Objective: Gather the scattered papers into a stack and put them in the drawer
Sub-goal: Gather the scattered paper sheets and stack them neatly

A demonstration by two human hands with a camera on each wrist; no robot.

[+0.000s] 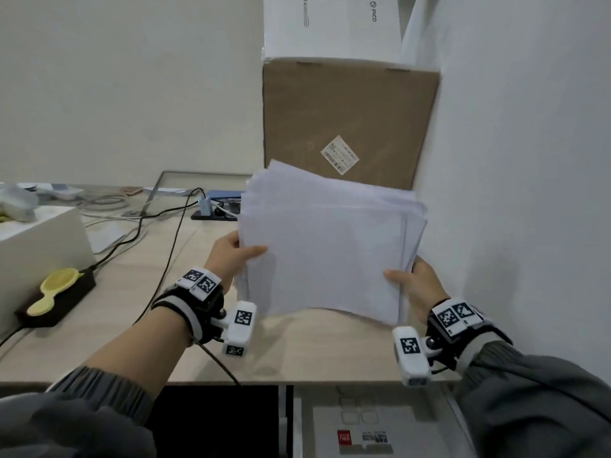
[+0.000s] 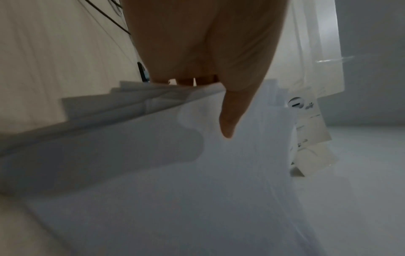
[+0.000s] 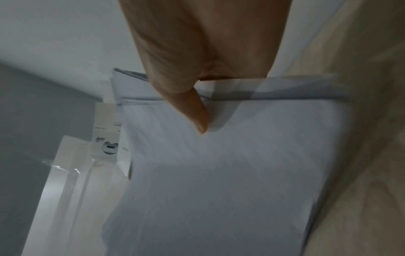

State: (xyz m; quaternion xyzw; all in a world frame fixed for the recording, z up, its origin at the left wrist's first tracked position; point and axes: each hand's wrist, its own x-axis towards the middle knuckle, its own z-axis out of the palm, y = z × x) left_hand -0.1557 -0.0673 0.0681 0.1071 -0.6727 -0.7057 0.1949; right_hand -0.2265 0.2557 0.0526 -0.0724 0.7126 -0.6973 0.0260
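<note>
A loose stack of white papers [image 1: 327, 246] is held up off the wooden desk [image 1: 297, 345], its edges uneven. My left hand [image 1: 231, 256] pinches its left edge, thumb on top and fingers behind. My right hand [image 1: 416, 285] pinches the lower right edge the same way. In the left wrist view the thumb [image 2: 232, 114] lies on the top sheet of the papers [image 2: 175, 190]. In the right wrist view the thumb [image 3: 195, 110] presses on the papers [image 3: 230, 173]. The open drawer [image 1: 380, 424] lies below the desk's front edge, with a white package inside.
A brown cardboard box [image 1: 347, 123] stands against the wall behind the papers, with a white box [image 1: 334, 28] on top. Cables [image 1: 158, 233], a charger and a black block with a yellow spoon [image 1: 56, 289] lie on the left. A wall [image 1: 515, 160] is close on the right.
</note>
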